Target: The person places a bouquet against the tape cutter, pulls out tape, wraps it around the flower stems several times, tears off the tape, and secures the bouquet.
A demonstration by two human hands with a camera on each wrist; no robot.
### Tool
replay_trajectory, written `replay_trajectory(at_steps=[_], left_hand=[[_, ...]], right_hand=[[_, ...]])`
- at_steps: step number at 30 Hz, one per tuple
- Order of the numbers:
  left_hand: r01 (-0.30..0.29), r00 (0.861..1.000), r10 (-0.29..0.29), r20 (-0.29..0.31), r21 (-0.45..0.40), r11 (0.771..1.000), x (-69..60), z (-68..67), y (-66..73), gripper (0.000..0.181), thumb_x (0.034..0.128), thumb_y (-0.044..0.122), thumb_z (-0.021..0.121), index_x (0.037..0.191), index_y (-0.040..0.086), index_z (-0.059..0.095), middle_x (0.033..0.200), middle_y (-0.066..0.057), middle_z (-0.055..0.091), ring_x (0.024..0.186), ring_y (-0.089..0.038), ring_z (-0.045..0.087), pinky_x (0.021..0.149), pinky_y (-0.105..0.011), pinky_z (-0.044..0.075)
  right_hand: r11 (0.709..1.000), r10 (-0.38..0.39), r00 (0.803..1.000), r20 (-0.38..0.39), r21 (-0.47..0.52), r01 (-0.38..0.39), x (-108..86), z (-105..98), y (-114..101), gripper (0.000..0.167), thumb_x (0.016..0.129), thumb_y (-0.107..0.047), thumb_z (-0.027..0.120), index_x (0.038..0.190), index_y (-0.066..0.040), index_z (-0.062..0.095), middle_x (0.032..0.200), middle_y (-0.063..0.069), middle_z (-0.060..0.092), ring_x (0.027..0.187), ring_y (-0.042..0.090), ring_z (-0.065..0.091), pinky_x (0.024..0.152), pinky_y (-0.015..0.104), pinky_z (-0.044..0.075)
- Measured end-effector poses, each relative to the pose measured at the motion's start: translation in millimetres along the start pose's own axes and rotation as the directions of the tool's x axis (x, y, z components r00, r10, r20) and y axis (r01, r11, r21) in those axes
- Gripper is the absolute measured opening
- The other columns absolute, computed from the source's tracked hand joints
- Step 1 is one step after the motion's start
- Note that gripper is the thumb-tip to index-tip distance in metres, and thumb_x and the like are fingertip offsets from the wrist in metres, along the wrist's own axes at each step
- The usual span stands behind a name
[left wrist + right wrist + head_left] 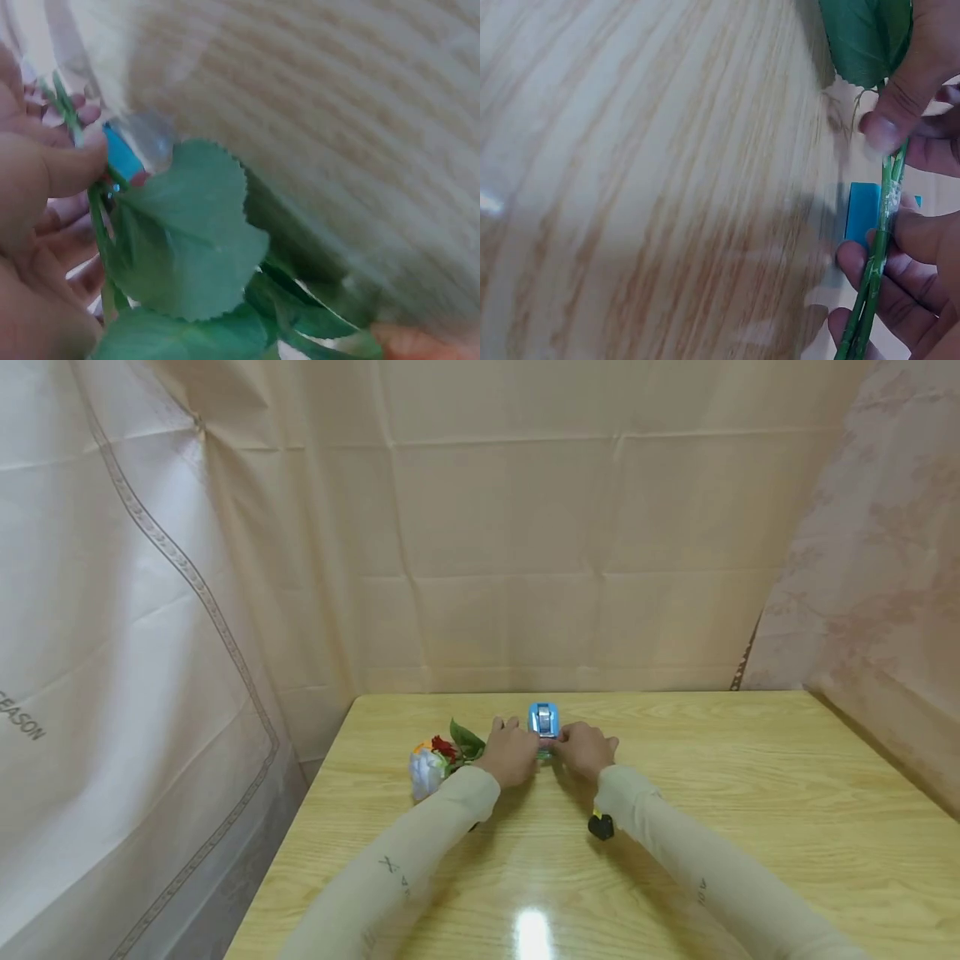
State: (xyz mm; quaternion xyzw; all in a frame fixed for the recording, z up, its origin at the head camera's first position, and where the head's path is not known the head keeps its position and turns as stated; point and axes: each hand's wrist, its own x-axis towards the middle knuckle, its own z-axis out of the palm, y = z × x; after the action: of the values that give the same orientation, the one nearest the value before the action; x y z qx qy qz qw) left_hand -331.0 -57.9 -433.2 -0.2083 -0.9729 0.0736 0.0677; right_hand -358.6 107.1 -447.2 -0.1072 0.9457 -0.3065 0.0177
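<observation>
My left hand (512,752) pinches a bunch of artificial flowers by its green stems (871,296), just below the leaves (187,232). Lower on the same stems, my right hand (587,749) holds them between thumb and fingers. A shiny clear band, which looks like tape (891,196), lies on the stems between the two hands. Right behind the hands stands a blue tape dispenser (543,720), partly covered by fingers. To the left of my left hand hang the flower heads, a white bloom (427,774) and a red one (444,747), with some orange behind.
The wood-grain table (750,777) reaches back to a beige cloth (495,527), with more cloth hung at both sides. A small black object (601,826) with a yellow part shows beside the right sleeve.
</observation>
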Motion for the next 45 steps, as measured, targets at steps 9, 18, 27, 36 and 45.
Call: replay_trajectory(at_steps=[9,18,27,36,45], left_hand=[[0.013,1.000,-0.013,0.004,-0.007,1.000,1.8,-1.8,-2.2,0.026,0.0962,0.042,0.072,0.081,0.021,0.071,0.078,0.006,0.068,0.082,-0.016,0.048,0.079,-0.039,0.030],[0.004,1.000,-0.003,-0.029,0.019,1.000,-0.1,4.8,-0.8,0.026,0.0946,0.044,0.073,0.082,0.022,0.073,0.075,0.008,0.066,0.082,-0.016,0.047,0.082,-0.038,0.031],[0.003,0.998,0.002,-0.063,0.081,0.997,-0.7,-1.3,-0.6,0.027,0.0960,0.039,0.072,0.074,0.024,0.068,0.075,0.008,0.068,0.087,-0.015,0.049,0.086,-0.040,0.032],[-0.001,0.996,0.011,-0.088,0.113,0.994,1.2,0.9,1.7,0.035,0.1006,0.029,0.066,0.066,0.025,0.062,0.070,0.008,0.065,0.084,-0.015,0.045,0.081,-0.038,0.027],[-0.005,0.998,0.011,-0.058,0.102,0.995,-2.3,-1.0,2.0,0.029,0.1002,0.030,0.068,0.071,0.025,0.066,0.069,0.007,0.063,0.080,-0.016,0.045,0.080,-0.038,0.027]], right_hand=[[1.000,-0.012,1.000,-0.012,0.019,0.012,0.4,1.2,2.9,0.043,0.096,-0.044,0.071,0.070,-0.011,0.062,0.064,-0.001,0.058,0.070,0.023,0.054,0.100,0.073,0.022],[0.999,-0.019,1.000,-0.006,0.037,0.019,-4.1,2.1,2.4,0.040,0.095,-0.038,0.073,0.067,-0.012,0.061,0.062,-0.001,0.055,0.068,0.022,0.052,0.104,0.080,0.014],[0.999,-0.011,1.000,0.004,0.052,0.011,2.0,0.0,5.5,0.039,0.095,-0.042,0.073,0.073,-0.010,0.069,0.066,-0.001,0.061,0.075,0.024,0.056,0.104,0.080,0.014],[0.999,0.003,1.000,0.017,0.039,-0.003,6.0,-1.0,5.8,0.039,0.096,-0.039,0.073,0.068,-0.013,0.061,0.066,-0.001,0.059,0.074,0.024,0.055,0.102,0.074,0.023],[0.999,-0.003,0.998,0.058,0.054,0.000,3.6,-1.6,5.1,0.035,0.097,-0.037,0.071,0.074,-0.011,0.066,0.071,-0.001,0.061,0.081,0.025,0.057,0.104,0.075,0.020]])
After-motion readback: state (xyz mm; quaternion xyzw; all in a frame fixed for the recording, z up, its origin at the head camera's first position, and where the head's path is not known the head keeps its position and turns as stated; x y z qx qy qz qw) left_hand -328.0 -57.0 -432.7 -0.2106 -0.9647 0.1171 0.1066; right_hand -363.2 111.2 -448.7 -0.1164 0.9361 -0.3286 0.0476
